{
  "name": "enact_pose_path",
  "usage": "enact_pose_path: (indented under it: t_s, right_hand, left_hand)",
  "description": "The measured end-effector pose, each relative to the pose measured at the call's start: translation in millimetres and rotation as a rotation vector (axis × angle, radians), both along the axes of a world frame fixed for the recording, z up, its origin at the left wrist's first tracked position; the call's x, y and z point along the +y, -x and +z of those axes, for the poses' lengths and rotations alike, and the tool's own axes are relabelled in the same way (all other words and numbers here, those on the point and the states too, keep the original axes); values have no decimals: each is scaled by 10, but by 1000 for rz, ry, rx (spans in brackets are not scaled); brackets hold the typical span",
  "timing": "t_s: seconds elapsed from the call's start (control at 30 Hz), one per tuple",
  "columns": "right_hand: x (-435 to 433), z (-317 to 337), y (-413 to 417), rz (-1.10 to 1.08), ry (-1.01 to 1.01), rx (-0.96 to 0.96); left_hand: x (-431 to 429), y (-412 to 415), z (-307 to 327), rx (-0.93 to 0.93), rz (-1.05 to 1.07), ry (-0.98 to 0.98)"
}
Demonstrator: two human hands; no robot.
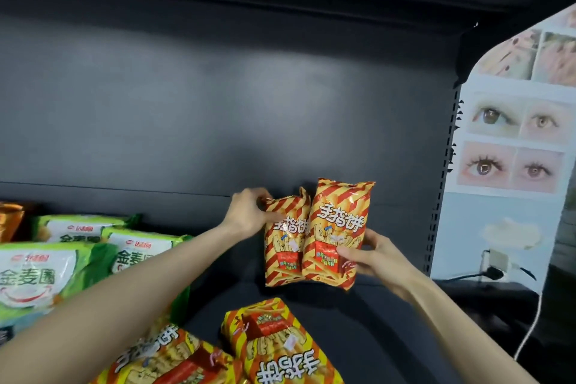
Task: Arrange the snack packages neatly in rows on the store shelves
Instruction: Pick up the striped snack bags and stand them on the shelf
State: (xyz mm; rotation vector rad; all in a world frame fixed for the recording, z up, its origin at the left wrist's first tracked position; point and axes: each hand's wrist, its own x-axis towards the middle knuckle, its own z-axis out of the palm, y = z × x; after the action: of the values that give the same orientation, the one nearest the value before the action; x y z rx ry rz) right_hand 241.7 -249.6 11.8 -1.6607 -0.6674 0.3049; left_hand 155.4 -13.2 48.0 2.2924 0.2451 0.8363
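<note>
**Fig. Squaring a pair of packages at the back of the shelf.** The fingers (254, 195) of the left hand (249, 212) curl over the upper left corner of the left striped package (285, 256), with the thumb across its front. The right hand (371, 256) pinches the lower right edge of the right striped package (338, 224), thumb on the printed face and the other fingers behind.

Both packages stand upright, side by side and touching. The right one slightly overlaps the left and reaches a little higher. They rest on the dark shelf (389, 321) just in front of its back panel (218, 103), toward the right end.

The step in hand appears to be setting this pair as the start of a row. To do it well:
- Seat both bottoms flat on the shelf and level the tops.
- Take out the overlap so the edges merely meet.
- Turn both printed faces straight toward the near side.
- Grip lightly, since the bags look soft and air-filled and would likely topple on release if left leaning.

The near striped packages (274, 343) lie flat at the near edge, well apart from the pair, and are presumably next in line. Green packages (34, 277) sit at the left, and an eye-picture poster (511, 140) stands at the right.
</note>
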Motion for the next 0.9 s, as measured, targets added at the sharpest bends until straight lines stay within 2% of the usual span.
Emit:
enact_pose_path:
  t_s: [0.23, 0.53, 0.77, 0.9]
  right_hand:
    - [-177, -142, -172, 18, 50, 80]
    - [-268, -251, -199, 62, 176, 104]
    - [-118, -360, -165, 96, 222, 137]
    - [-45, -388, -132, 109, 242, 126]
  left_hand:
    - [-149, -278, -120, 145, -168, 114]
    - [-236, -424, -204, 207, -330, 247]
    - [-216, -299, -227, 252, -368, 350]
    - [-222, -237, -231, 336, -371, 346]
